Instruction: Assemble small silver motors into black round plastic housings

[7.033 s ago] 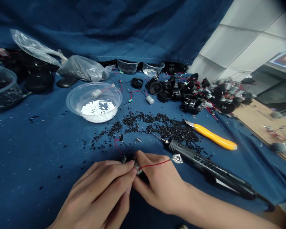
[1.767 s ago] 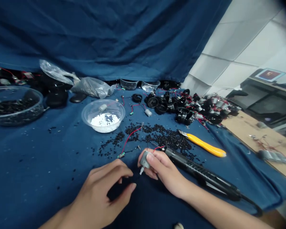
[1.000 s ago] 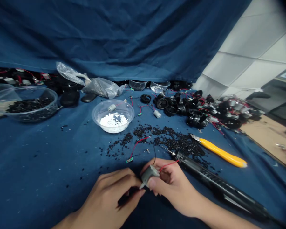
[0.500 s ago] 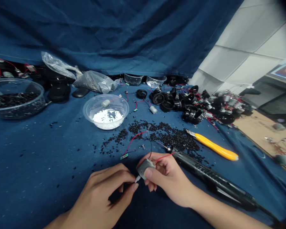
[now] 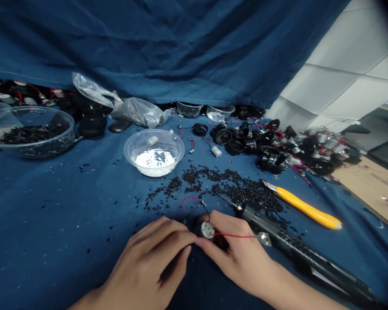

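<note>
My right hand is closed around a small electric motor, whose round end with wire terminals faces up. A red wire runs from it over the hand to a small metal contact plate. A dark wire leads from the motor to a small spring, joined by another red wire to a green circuit board partly behind my left hand. My left hand is pinched, its fingertips meeting my right thumb beside the motor. Whatever is between those fingertips is hidden.
A soldering-iron-like black tool and a yellow utility knife lie at right. Black bits are scattered ahead, near a clear bowl of white pieces. Black housings with wires are heaped behind; a tub stands left.
The motor has turned so its terminal end faces up, and its shaft end with the small white piece is now hidden. Both hands have come together; the camera view has shifted left.
</note>
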Tool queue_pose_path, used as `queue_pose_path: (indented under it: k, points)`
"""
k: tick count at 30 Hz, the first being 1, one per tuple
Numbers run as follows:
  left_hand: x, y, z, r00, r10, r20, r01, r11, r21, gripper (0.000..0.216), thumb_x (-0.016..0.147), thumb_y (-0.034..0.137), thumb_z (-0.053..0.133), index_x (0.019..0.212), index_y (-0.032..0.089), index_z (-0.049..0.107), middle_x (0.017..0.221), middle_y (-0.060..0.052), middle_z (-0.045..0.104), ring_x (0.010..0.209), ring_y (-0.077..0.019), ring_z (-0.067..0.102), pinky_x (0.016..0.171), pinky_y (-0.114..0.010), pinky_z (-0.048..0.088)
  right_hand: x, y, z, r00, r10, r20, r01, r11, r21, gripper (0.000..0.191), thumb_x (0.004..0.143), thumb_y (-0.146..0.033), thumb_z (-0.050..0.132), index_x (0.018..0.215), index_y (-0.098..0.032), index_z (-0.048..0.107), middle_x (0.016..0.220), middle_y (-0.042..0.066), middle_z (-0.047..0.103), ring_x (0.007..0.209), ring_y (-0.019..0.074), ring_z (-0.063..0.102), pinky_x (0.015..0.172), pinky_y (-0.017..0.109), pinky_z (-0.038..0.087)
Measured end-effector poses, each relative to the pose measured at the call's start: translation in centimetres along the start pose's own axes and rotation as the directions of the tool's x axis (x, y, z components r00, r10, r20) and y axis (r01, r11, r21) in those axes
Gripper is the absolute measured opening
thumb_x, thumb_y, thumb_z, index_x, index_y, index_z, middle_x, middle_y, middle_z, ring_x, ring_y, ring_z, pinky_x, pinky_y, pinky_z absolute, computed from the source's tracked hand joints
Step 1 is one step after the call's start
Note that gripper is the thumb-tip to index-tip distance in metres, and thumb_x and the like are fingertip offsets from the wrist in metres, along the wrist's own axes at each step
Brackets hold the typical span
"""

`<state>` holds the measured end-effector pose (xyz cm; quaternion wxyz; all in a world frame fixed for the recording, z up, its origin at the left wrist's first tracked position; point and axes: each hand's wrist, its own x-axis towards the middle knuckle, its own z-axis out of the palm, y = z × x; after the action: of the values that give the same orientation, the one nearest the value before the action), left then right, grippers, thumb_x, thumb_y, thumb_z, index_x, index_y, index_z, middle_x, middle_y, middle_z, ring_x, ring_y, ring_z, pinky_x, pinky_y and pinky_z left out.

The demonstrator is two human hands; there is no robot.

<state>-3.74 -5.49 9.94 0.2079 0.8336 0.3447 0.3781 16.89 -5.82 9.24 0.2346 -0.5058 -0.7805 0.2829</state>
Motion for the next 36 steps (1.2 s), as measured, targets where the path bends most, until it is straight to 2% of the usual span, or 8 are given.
queue_pose_path:
  k: [2,5,14,19,24,27,30,36]
  points:
    - [-0.2,0.0,0.1,0.998,0.058,-0.002,-0.058,0.996,0.062,0.031,0.088,0.002,0.053,0.111,0.02,0.066,0.099,-0.001,0.073,0.089,-0.0149,0.066,0.085,-0.027,0.053,0.0,0.0,0.2,1.0,-0.006,0.013,0.006,1.0,0.004,0.019,0.098,-0.029,0.051,0.081,-0.02,0.049,0.075,0.0,0.054,0.066,0.0157,0.047,0.06,0.029,0.036]
    - [-0.4,-0.1,0.3,0.996,0.089,0.023,-0.092,0.986,0.143,0.032,0.091,0.006,0.05,0.117,0.018,0.064,0.104,-0.004,0.073,0.091,-0.017,0.067,0.084,-0.029,0.056,0.2,0.1,0.3,0.998,-0.052,0.018,0.052,0.999,0.007,0.019,0.1,-0.029,0.049,0.083,-0.021,0.047,0.078,0.0,0.055,0.066,0.0153,0.049,0.06,0.029,0.037]
    - [-0.2,0.5,-0.1,0.992,0.111,0.067,-0.125,0.957,0.261,0.034,0.099,0.011,0.037,0.114,0.017,0.067,0.117,-0.001,0.075,0.099,-0.0192,0.069,0.086,-0.032,0.056,0.5,0.5,0.6,0.997,-0.073,-0.003,0.073,0.996,-0.058,0.016,0.098,-0.026,0.047,0.082,-0.021,0.048,0.076,0.001,0.056,0.065,0.0167,0.054,0.059,0.031,0.041]
    - [-0.1,0.2,-0.1,0.992,0.102,0.067,-0.117,0.953,0.28,0.039,0.096,0.005,0.034,0.114,0.018,0.067,0.116,0.002,0.076,0.094,-0.0178,0.071,0.082,-0.031,0.055,0.8,0.2,0.8,0.993,-0.11,0.031,0.113,0.988,-0.105,0.014,0.096,-0.023,0.046,0.082,-0.021,0.045,0.076,0.002,0.059,0.063,0.0178,0.058,0.056,0.03,0.042]
    - [-0.1,0.0,0.2,0.993,0.104,0.057,-0.115,0.962,0.246,0.037,0.095,0.003,0.038,0.114,0.017,0.066,0.111,0.001,0.077,0.089,-0.017,0.07,0.082,-0.03,0.054,1.0,-0.1,0.7,0.99,-0.138,0.029,0.141,0.958,-0.25,0.013,0.096,-0.025,0.044,0.085,-0.019,0.048,0.078,0.005,0.061,0.064,0.0218,0.056,0.056,0.033,0.042]
    - [0.0,-0.1,0.4,0.994,0.112,0.018,-0.113,0.966,0.231,0.038,0.092,0.002,0.043,0.117,0.018,0.065,0.111,0.002,0.076,0.09,-0.0146,0.069,0.085,-0.027,0.052,1.0,-0.1,0.8,0.988,-0.148,0.033,0.151,0.937,-0.316,0.012,0.095,-0.023,0.045,0.084,-0.019,0.05,0.079,0.005,0.06,0.066,0.0226,0.053,0.058,0.035,0.041]
    - [0.0,-0.3,0.5,0.99,0.141,0.026,-0.143,0.957,0.251,0.038,0.092,0.004,0.045,0.119,0.021,0.066,0.113,0.003,0.075,0.095,-0.0129,0.068,0.09,-0.025,0.05,0.9,-0.1,0.9,0.984,-0.176,0.015,0.17,0.921,-0.352,0.012,0.096,-0.024,0.047,0.086,-0.019,0.051,0.083,0.006,0.059,0.073,0.0235,0.051,0.066,0.037,0.041]
    - [-0.5,-0.2,0.6,0.989,0.147,0.01,-0.143,0.941,0.308,0.03,0.093,0.005,0.049,0.107,0.02,0.071,0.107,0.004,0.076,0.098,-0.0138,0.066,0.092,-0.025,0.048,0.8,-0.3,1.2,0.977,-0.212,-0.013,0.192,0.909,-0.371,0.01,0.094,-0.022,0.05,0.084,-0.019,0.05,0.083,0.004,0.054,0.074,0.0218,0.043,0.067,0.035,0.036]
